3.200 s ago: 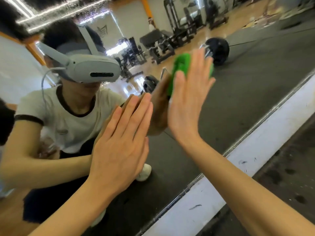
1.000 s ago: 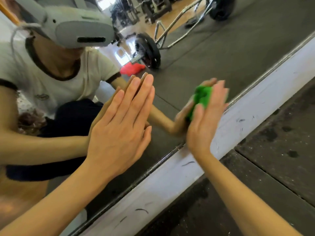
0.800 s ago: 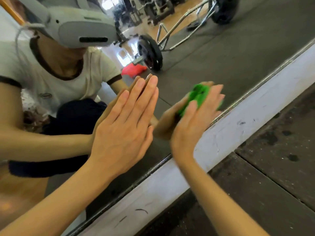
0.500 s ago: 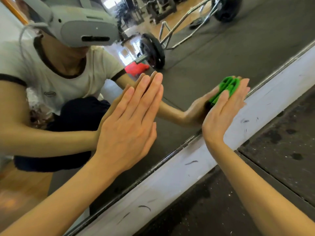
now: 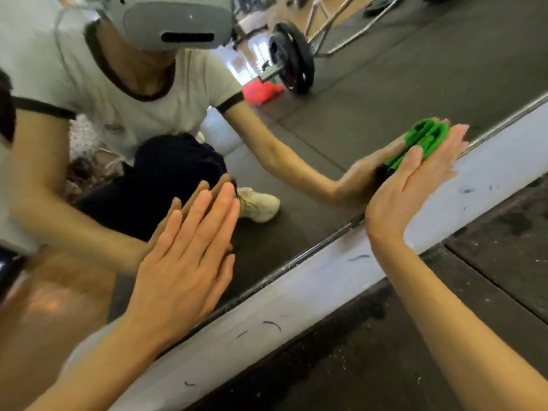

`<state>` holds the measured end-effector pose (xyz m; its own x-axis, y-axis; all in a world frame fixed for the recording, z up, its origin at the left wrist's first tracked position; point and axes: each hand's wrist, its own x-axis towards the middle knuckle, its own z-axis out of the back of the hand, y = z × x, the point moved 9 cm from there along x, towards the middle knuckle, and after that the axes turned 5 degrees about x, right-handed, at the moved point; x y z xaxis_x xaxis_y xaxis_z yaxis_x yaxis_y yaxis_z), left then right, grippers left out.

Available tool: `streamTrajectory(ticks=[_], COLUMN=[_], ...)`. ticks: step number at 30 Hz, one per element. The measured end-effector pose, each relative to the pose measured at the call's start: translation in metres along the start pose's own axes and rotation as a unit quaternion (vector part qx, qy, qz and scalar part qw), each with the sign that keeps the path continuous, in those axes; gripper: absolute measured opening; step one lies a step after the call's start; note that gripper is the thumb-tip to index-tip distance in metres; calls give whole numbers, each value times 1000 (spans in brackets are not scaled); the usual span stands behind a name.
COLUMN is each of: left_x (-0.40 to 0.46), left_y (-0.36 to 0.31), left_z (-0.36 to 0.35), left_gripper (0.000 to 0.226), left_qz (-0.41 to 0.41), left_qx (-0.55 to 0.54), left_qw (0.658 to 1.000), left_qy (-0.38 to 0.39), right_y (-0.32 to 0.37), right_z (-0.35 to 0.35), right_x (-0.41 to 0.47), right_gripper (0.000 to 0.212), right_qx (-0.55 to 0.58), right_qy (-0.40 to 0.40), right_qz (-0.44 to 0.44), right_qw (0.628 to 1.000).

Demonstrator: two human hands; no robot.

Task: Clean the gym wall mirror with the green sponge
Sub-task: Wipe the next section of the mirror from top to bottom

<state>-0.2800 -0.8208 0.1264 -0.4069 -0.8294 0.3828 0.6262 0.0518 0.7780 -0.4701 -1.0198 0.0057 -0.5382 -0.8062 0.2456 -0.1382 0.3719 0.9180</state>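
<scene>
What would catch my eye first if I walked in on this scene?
Probably the bright green sponge, pressed flat against the wall mirror by the right hand just above the mirror's bottom edge. Next, the left hand laid flat on the glass lower left, meeting its own reflection. A red cloth shows in the reflection beside a barbell plate.

Light is bright and even, with soft shadows. A glare patch shines in the mirror (image 5: pixel 370 93) above the left hand (image 5: pixel 181 271). The right hand's (image 5: pixel 415 179) fingertips blur. Straight lines bow toward the edges.
</scene>
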Motion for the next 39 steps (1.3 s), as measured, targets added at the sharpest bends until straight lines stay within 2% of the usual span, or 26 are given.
streamTrajectory(ticks=[1,3,6,8,9,12,15,19,21,23,25,27,28,30,32,33,34,35,37,39], left_x=[-3,-4,-6,-7,-7,-7,-7,-6,-6,-6,-5,-5,-6,-6,-5,-5,-6,-6,-6,-7], left_y=[0,0,-1,-1,-1,-1,-1,-2,-3,-3,-3,-3,-3,-2,-2,-2,-3,-3,-4,-3], left_z=[-2,-6,-8,-10,-10,-11,-11,-9,-10,-9,-8,-7,-7,-7,-6,-6,-6,-6,-6,-4], left_gripper=[73,73,74,74,74,74,74,78,78,76,76,75,75,75,74,74,73,73,74,75], left_qz=[6,13,3,-5,-5,3,3,-7,-9,-7,-5,-2,0,-1,-9,-14,-18,-20,-18,-8], left_qx=[6,21,36,43,45,53,53,52,55,52,51,45,41,34,30,30,31,33,36,24], left_qw=[1000,1000,999,999,999,998,998,998,998,998,998,998,999,999,999,999,999,999,999,999], left_qy=[-1,-5,-11,-12,-11,-15,-19,-22,-23,-28,-31,-32,-33,-31,-25,-23,-24,-28,-32,-35], right_y=[1,17,39,35,24,0,7,35,31,17,3,9,21,51,66,63,56,45,20,17], right_z=[-3,-20,-38,-36,-32,-14,-22,-40,-40,-30,-16,-18,-26,-45,-53,-53,-48,-40,-21,-15], right_x=[-11,-58,-145,-146,-129,-76,-98,-200,-189,-137,-87,-87,-105,-159,-196,-187,-165,-137,-81,-73], right_gripper=[55,56,58,59,59,58,57,60,62,60,58,58,58,57,58,58,58,58,58,58], right_qx=[9,25,3,-7,-5,21,32,37,23,15,24,36,39,28,-16,-36,-46,-42,2,19], right_qy=[-21,-5,112,148,132,18,-27,109,153,113,25,-23,-7,89,200,220,207,171,63,-16], right_qz=[-30,-26,55,80,56,-48,-88,-25,20,10,-44,-97,-89,18,158,199,205,170,37,-52], right_qw=[999,999,992,986,990,998,995,993,988,993,998,994,995,995,967,954,956,970,997,998])
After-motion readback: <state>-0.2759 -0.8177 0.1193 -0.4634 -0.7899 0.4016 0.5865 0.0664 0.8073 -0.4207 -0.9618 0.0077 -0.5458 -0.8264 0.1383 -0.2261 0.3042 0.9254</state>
